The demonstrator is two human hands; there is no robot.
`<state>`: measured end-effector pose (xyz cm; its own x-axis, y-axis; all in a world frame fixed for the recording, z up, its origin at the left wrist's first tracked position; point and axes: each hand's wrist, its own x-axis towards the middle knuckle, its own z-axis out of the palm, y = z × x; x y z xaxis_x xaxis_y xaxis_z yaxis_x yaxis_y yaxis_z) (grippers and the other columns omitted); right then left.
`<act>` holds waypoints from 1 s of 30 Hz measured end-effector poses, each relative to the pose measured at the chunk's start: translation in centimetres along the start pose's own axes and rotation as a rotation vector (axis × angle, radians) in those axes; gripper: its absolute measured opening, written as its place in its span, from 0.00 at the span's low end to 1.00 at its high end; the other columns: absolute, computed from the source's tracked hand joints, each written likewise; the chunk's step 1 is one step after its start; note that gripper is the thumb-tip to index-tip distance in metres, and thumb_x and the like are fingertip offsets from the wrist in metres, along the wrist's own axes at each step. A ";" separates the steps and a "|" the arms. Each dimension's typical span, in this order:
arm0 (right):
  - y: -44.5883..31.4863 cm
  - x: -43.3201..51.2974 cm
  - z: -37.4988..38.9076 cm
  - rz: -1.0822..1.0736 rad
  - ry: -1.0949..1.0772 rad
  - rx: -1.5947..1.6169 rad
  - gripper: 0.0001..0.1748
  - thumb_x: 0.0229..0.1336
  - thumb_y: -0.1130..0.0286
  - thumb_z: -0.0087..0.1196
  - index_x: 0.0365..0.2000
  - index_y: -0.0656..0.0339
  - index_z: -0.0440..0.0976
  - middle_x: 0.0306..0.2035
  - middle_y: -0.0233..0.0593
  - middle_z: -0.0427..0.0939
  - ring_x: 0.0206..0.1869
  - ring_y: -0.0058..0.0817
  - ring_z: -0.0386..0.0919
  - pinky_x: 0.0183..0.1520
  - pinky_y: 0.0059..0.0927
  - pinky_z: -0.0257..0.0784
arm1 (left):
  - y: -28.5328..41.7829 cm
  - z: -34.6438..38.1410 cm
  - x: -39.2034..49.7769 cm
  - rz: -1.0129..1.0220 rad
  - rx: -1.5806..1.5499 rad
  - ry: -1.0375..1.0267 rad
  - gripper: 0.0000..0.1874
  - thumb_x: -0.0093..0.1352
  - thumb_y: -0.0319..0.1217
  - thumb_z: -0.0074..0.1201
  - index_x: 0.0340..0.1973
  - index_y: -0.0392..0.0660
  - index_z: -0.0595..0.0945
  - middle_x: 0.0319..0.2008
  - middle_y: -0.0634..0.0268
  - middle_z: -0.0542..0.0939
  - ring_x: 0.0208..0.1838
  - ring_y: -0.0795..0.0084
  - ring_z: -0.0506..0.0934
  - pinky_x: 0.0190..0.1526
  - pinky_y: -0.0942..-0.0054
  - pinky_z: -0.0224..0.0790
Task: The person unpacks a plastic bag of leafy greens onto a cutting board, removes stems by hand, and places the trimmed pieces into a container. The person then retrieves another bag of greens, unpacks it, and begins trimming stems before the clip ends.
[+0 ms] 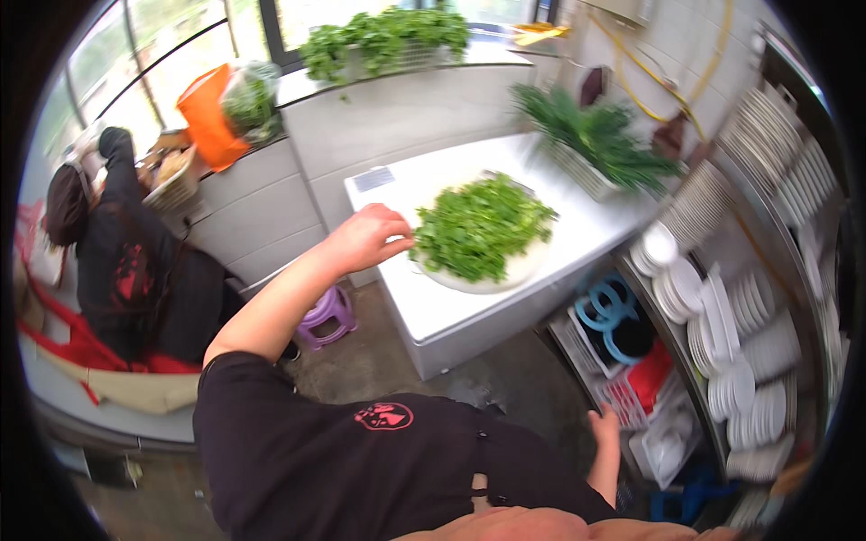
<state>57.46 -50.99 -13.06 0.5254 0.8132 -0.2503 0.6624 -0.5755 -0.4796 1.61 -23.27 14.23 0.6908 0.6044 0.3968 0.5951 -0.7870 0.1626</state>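
My left hand point(374, 237) reaches over the edge of a white worktop point(433, 318), its fingers curled beside a heap of leafy green herbs point(482, 226). Whether its fingertips pinch a leaf cannot be told. The herbs lie on a round pale board point(497, 284). Part of a metal blade or tool shows behind the heap. Down at my right side, away from the worktop, my right hand point(604, 422) hangs near the shelving, fingers apart and with nothing visible in it.
Long green leaves fill a white basket point(585, 172) on the worktop. Stacked white plates point(734, 392) crowd the right shelves. A purple stool point(328, 318) stands on the floor. Another person point(152, 270) in dark clothes bends at the left. Leafy greens point(385, 40) sit on the window ledge.
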 end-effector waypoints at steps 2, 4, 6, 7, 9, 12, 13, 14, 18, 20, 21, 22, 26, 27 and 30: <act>-3.4 3.8 -1.7 -0.070 0.089 0.068 0.29 0.53 0.65 0.62 0.55 0.66 0.72 0.49 0.55 0.78 0.54 0.44 0.76 0.59 0.38 0.70 | -1.6 -0.9 0.7 -0.025 -0.023 -0.042 0.07 0.66 0.34 0.60 0.35 0.45 0.84 0.37 0.63 0.83 0.45 0.59 0.78 0.52 0.61 0.68; -7.7 7.0 -4.3 -0.089 0.052 0.204 0.24 0.56 0.69 0.61 0.52 0.66 0.74 0.41 0.50 0.81 0.43 0.37 0.79 0.49 0.35 0.73 | -3.6 -1.3 0.8 -0.015 -0.008 -0.008 0.07 0.66 0.35 0.60 0.34 0.46 0.84 0.34 0.63 0.82 0.43 0.59 0.77 0.53 0.60 0.67; -13.0 9.1 -5.7 -0.292 0.154 0.164 0.22 0.57 0.70 0.60 0.52 0.66 0.74 0.39 0.48 0.81 0.40 0.33 0.80 0.46 0.31 0.74 | -6.6 -1.6 0.6 -0.028 -0.012 -0.001 0.07 0.66 0.35 0.59 0.35 0.47 0.84 0.33 0.64 0.82 0.44 0.60 0.77 0.55 0.60 0.66; -15.8 9.9 -6.5 -0.319 0.165 0.190 0.22 0.58 0.70 0.60 0.52 0.67 0.74 0.39 0.47 0.81 0.40 0.32 0.80 0.47 0.31 0.74 | -8.2 -1.8 0.4 -0.040 -0.011 0.023 0.07 0.65 0.34 0.59 0.35 0.47 0.84 0.33 0.64 0.82 0.44 0.60 0.77 0.55 0.60 0.66; -21.4 10.3 -7.2 -0.380 0.188 0.242 0.21 0.59 0.71 0.58 0.52 0.67 0.75 0.40 0.47 0.82 0.41 0.31 0.80 0.47 0.30 0.74 | -12.2 -2.2 -0.4 -0.060 -0.007 0.063 0.06 0.65 0.34 0.59 0.35 0.47 0.84 0.34 0.63 0.82 0.44 0.59 0.77 0.55 0.60 0.66; -28.9 8.2 -5.7 -0.388 0.228 0.268 0.19 0.61 0.73 0.56 0.51 0.68 0.74 0.41 0.44 0.81 0.42 0.29 0.79 0.48 0.30 0.73 | -19.2 -3.1 -1.5 -0.090 -0.035 0.005 0.06 0.64 0.31 0.60 0.36 0.46 0.84 0.37 0.65 0.83 0.46 0.61 0.77 0.55 0.61 0.67; -31.0 7.1 -5.1 -0.412 0.217 0.322 0.19 0.62 0.73 0.55 0.52 0.69 0.74 0.41 0.44 0.82 0.43 0.28 0.79 0.48 0.30 0.73 | -21.5 -3.7 -2.0 -0.082 -0.015 0.017 0.06 0.64 0.31 0.61 0.36 0.46 0.84 0.37 0.65 0.83 0.45 0.60 0.77 0.54 0.61 0.67; -33.2 6.2 -4.0 -0.408 0.248 0.350 0.18 0.62 0.73 0.55 0.51 0.70 0.75 0.41 0.44 0.82 0.42 0.28 0.79 0.48 0.29 0.73 | -24.0 -4.2 -2.5 -0.075 0.004 0.035 0.06 0.64 0.31 0.61 0.36 0.46 0.84 0.36 0.65 0.83 0.45 0.60 0.77 0.54 0.61 0.68; -40.7 2.1 -1.1 -0.354 0.273 0.330 0.16 0.62 0.74 0.55 0.48 0.70 0.77 0.41 0.44 0.82 0.43 0.26 0.79 0.48 0.27 0.72 | -35.5 -8.9 -3.5 -0.137 0.100 0.214 0.08 0.63 0.31 0.62 0.38 0.47 0.84 0.38 0.62 0.83 0.47 0.58 0.78 0.53 0.61 0.70; -43.5 0.5 -1.0 -0.334 0.266 0.308 0.16 0.61 0.74 0.55 0.48 0.70 0.77 0.41 0.44 0.82 0.43 0.27 0.79 0.48 0.27 0.72 | -41.4 -12.3 -3.4 -0.244 0.149 0.367 0.10 0.63 0.32 0.62 0.41 0.47 0.84 0.41 0.60 0.83 0.50 0.57 0.78 0.54 0.61 0.70; -44.8 0.0 -0.9 -0.336 0.257 0.328 0.16 0.61 0.74 0.55 0.48 0.71 0.77 0.42 0.44 0.83 0.43 0.27 0.79 0.48 0.27 0.72 | -44.4 -14.0 -3.2 -0.301 0.165 0.470 0.12 0.64 0.32 0.62 0.43 0.47 0.84 0.43 0.58 0.82 0.52 0.56 0.78 0.55 0.61 0.70; -45.9 -0.4 -1.1 -0.348 0.286 0.308 0.15 0.61 0.74 0.55 0.47 0.70 0.77 0.41 0.44 0.83 0.42 0.26 0.79 0.47 0.27 0.73 | -47.1 -15.8 -2.9 -0.369 0.205 0.585 0.15 0.64 0.33 0.62 0.47 0.45 0.82 0.47 0.56 0.82 0.54 0.55 0.77 0.56 0.61 0.70; -49.0 -0.2 -1.9 -0.399 0.360 0.254 0.14 0.62 0.74 0.55 0.47 0.69 0.77 0.41 0.42 0.83 0.41 0.25 0.79 0.46 0.27 0.73 | -55.7 -21.4 -1.9 -0.642 0.486 0.922 0.29 0.62 0.36 0.63 0.58 0.45 0.73 0.52 0.49 0.79 0.58 0.49 0.75 0.61 0.58 0.65; -49.7 0.2 -1.6 -0.376 0.360 0.348 0.13 0.62 0.75 0.55 0.46 0.69 0.78 0.39 0.41 0.83 0.40 0.24 0.79 0.44 0.25 0.72 | -57.0 -22.4 -1.9 -0.781 0.464 0.925 0.34 0.62 0.40 0.64 0.62 0.47 0.70 0.54 0.48 0.78 0.59 0.47 0.74 0.62 0.57 0.64; -51.2 1.1 -0.9 -0.441 0.355 0.331 0.12 0.62 0.75 0.55 0.44 0.69 0.78 0.35 0.38 0.82 0.36 0.22 0.77 0.41 0.24 0.72 | -59.5 -23.7 -1.5 -1.096 0.439 0.804 0.41 0.61 0.49 0.64 0.65 0.49 0.65 0.57 0.51 0.77 0.61 0.47 0.73 0.62 0.52 0.62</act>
<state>24.62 -20.72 12.02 0.4238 0.8563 0.2952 0.6867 -0.0912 -0.7212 -44.56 19.69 25.40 -0.5218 0.5219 0.6748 0.8460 0.2152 0.4878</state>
